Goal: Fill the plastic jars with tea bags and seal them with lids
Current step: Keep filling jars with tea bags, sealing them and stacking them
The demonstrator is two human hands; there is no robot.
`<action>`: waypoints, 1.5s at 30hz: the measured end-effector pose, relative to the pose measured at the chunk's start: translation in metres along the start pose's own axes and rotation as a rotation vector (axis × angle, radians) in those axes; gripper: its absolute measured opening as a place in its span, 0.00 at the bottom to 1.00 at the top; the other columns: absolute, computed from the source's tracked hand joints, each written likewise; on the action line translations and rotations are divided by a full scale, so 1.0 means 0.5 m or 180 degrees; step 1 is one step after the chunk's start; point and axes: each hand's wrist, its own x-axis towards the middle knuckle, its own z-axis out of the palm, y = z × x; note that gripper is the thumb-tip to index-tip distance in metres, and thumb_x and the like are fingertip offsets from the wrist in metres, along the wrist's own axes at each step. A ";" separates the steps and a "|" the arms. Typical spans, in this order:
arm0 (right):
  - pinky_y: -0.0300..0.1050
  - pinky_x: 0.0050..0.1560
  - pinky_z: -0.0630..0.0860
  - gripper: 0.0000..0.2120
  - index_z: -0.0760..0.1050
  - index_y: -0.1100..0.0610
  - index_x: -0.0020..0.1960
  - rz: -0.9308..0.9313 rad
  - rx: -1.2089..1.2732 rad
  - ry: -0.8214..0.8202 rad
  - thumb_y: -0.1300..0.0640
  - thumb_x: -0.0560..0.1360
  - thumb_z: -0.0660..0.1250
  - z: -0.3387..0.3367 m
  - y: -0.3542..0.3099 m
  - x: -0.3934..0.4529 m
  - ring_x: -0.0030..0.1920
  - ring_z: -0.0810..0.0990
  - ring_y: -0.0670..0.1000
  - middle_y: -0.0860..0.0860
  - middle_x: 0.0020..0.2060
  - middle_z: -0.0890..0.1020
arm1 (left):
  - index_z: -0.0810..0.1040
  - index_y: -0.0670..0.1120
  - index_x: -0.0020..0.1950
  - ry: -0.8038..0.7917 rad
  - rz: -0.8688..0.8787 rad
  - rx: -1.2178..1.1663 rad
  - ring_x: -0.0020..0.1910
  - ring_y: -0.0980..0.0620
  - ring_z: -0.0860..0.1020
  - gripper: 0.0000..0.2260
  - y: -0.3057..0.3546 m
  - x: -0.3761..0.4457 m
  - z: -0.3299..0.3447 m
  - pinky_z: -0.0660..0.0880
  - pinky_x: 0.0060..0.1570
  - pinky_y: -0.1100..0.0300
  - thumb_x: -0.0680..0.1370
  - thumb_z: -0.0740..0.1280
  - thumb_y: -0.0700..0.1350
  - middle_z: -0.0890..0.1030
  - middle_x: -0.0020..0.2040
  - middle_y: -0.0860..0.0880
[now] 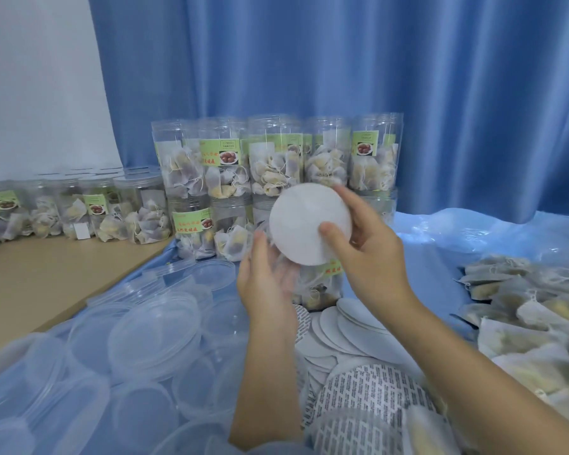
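Note:
A clear plastic jar filled with tea bags is tilted toward me at the middle of the view. My left hand holds the jar from the left side. A round white seal disc covers its mouth. My right hand pinches the disc, thumb on its face and fingers round its right edge. Loose tea bags are heaped at the right.
Filled, lidded jars are stacked in two tiers against the blue curtain. More jars stand on the tan board at the left. Clear lids lie piled at the lower left. White seal discs lie fanned out below the jar.

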 end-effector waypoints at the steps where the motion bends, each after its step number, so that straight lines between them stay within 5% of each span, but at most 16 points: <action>1: 0.27 0.52 0.72 0.21 0.72 0.45 0.63 -0.0181 -0.0441 -0.0049 0.61 0.73 0.70 0.002 0.001 -0.003 0.49 0.77 0.39 0.37 0.51 0.77 | 0.76 0.41 0.60 -0.0119 -0.0020 -0.0037 0.49 0.47 0.83 0.20 0.000 -0.004 0.003 0.81 0.47 0.48 0.73 0.69 0.52 0.84 0.51 0.43; 3: 0.25 0.54 0.67 0.21 0.75 0.53 0.63 -0.0709 -0.1186 0.0033 0.60 0.71 0.72 0.004 -0.002 -0.005 0.50 0.74 0.42 0.42 0.51 0.75 | 0.77 0.43 0.61 -0.0292 0.0022 -0.0081 0.52 0.47 0.82 0.26 0.000 -0.011 0.007 0.79 0.51 0.47 0.67 0.71 0.55 0.83 0.53 0.44; 6: 0.30 0.59 0.65 0.24 0.76 0.55 0.62 -0.0962 -0.1379 0.0118 0.62 0.68 0.74 0.005 -0.008 -0.003 0.55 0.72 0.47 0.50 0.56 0.70 | 0.79 0.45 0.57 -0.0492 0.0118 -0.0305 0.50 0.48 0.83 0.18 -0.003 -0.008 0.002 0.81 0.43 0.53 0.70 0.70 0.50 0.83 0.54 0.43; 9: 0.34 0.55 0.74 0.33 0.64 0.46 0.68 0.0137 -0.0300 -0.0251 0.62 0.69 0.73 0.010 -0.015 -0.008 0.52 0.78 0.45 0.47 0.58 0.75 | 0.75 0.44 0.64 -0.0426 -0.0116 -0.0349 0.55 0.46 0.81 0.21 -0.002 -0.005 0.000 0.81 0.40 0.56 0.72 0.68 0.48 0.81 0.58 0.41; 11: 0.40 0.53 0.77 0.28 0.68 0.50 0.67 0.0823 0.0467 -0.0415 0.64 0.71 0.72 0.014 -0.013 -0.014 0.53 0.80 0.47 0.47 0.53 0.80 | 0.73 0.44 0.67 -0.0462 -0.0209 -0.0309 0.56 0.44 0.80 0.25 -0.001 -0.004 0.000 0.81 0.39 0.55 0.70 0.69 0.49 0.80 0.59 0.41; 15: 0.40 0.49 0.77 0.15 0.77 0.51 0.57 0.0854 0.0802 -0.0474 0.67 0.74 0.66 0.016 -0.011 -0.013 0.51 0.80 0.46 0.48 0.51 0.83 | 0.77 0.49 0.61 -0.0463 -0.0040 0.0414 0.50 0.54 0.82 0.16 -0.010 -0.001 -0.001 0.80 0.46 0.56 0.74 0.69 0.48 0.83 0.54 0.48; 18: 0.28 0.52 0.72 0.18 0.76 0.45 0.56 -0.0117 -0.0059 -0.0128 0.66 0.76 0.65 -0.006 -0.024 0.008 0.49 0.78 0.36 0.39 0.48 0.81 | 0.77 0.45 0.57 -0.0265 0.0088 0.0800 0.38 0.66 0.80 0.14 -0.018 0.000 0.000 0.77 0.41 0.66 0.73 0.71 0.48 0.81 0.47 0.53; 21: 0.22 0.41 0.66 0.22 0.76 0.50 0.62 -0.0863 -0.1640 0.0136 0.70 0.73 0.62 -0.029 -0.021 0.065 0.38 0.74 0.46 0.47 0.45 0.83 | 0.78 0.53 0.46 -0.0225 -0.0207 0.0879 0.44 0.61 0.76 0.03 -0.022 0.004 0.004 0.73 0.45 0.66 0.76 0.67 0.51 0.78 0.47 0.55; 23: 0.28 0.47 0.67 0.24 0.75 0.52 0.65 -0.0818 -0.2366 -0.0197 0.71 0.74 0.60 -0.027 -0.009 0.112 0.47 0.79 0.49 0.53 0.56 0.82 | 0.77 0.55 0.47 -0.0205 -0.0332 0.0927 0.49 0.60 0.75 0.01 -0.024 0.009 0.003 0.71 0.46 0.65 0.77 0.66 0.49 0.77 0.50 0.58; 25: 0.40 0.58 0.67 0.23 0.73 0.51 0.67 -0.0548 -0.2740 -0.0636 0.68 0.77 0.58 -0.016 0.007 0.148 0.65 0.73 0.54 0.55 0.65 0.75 | 0.76 0.53 0.59 -0.0203 -0.0277 0.1140 0.63 0.57 0.71 0.11 -0.026 0.011 0.002 0.67 0.58 0.62 0.77 0.66 0.48 0.72 0.66 0.56; 28: 0.41 0.55 0.69 0.19 0.71 0.47 0.68 -0.0275 -0.2979 -0.1307 0.59 0.78 0.61 0.000 0.028 0.168 0.60 0.77 0.54 0.51 0.63 0.78 | 0.66 0.53 0.72 -0.0134 -0.0159 0.1408 0.73 0.57 0.59 0.25 -0.023 0.016 0.000 0.58 0.59 0.58 0.76 0.67 0.49 0.50 0.77 0.60; 32: 0.41 0.53 0.67 0.27 0.67 0.39 0.69 0.0238 -0.2811 -0.1657 0.34 0.71 0.61 0.006 0.041 0.155 0.61 0.75 0.51 0.47 0.65 0.75 | 0.64 0.54 0.73 -0.0286 -0.0254 0.1243 0.71 0.60 0.59 0.25 -0.025 0.020 0.003 0.59 0.60 0.60 0.76 0.66 0.48 0.53 0.77 0.58; 36: 0.43 0.64 0.66 0.37 0.62 0.43 0.73 -0.0072 -0.2926 -0.1795 0.35 0.67 0.68 0.002 0.049 0.136 0.68 0.69 0.49 0.45 0.70 0.70 | 0.69 0.50 0.71 -0.0331 -0.0492 0.1264 0.69 0.53 0.66 0.22 -0.027 0.016 0.007 0.65 0.60 0.57 0.76 0.65 0.47 0.66 0.72 0.52; 39: 0.44 0.67 0.64 0.37 0.63 0.47 0.73 -0.0281 -0.2787 -0.1827 0.40 0.67 0.71 0.005 0.054 0.130 0.69 0.68 0.50 0.48 0.70 0.70 | 0.78 0.52 0.57 -0.0316 -0.0697 0.1314 0.57 0.55 0.75 0.11 -0.027 0.016 0.007 0.70 0.49 0.58 0.76 0.64 0.48 0.78 0.56 0.54; 41: 0.48 0.69 0.64 0.35 0.64 0.47 0.72 -0.0276 -0.2729 -0.1837 0.43 0.68 0.72 0.013 0.062 0.127 0.70 0.66 0.52 0.49 0.70 0.70 | 0.78 0.52 0.48 -0.0230 -0.0736 0.1396 0.47 0.58 0.76 0.05 -0.029 0.015 0.003 0.69 0.42 0.61 0.75 0.64 0.48 0.78 0.44 0.56; 45: 0.55 0.70 0.62 0.35 0.61 0.43 0.73 0.0016 -0.2800 -0.1762 0.41 0.70 0.69 0.004 0.076 0.117 0.74 0.58 0.53 0.50 0.73 0.64 | 0.74 0.45 0.40 0.0163 -0.0932 0.1758 0.40 0.49 0.74 0.05 -0.026 0.016 -0.001 0.68 0.44 0.55 0.74 0.64 0.45 0.75 0.39 0.49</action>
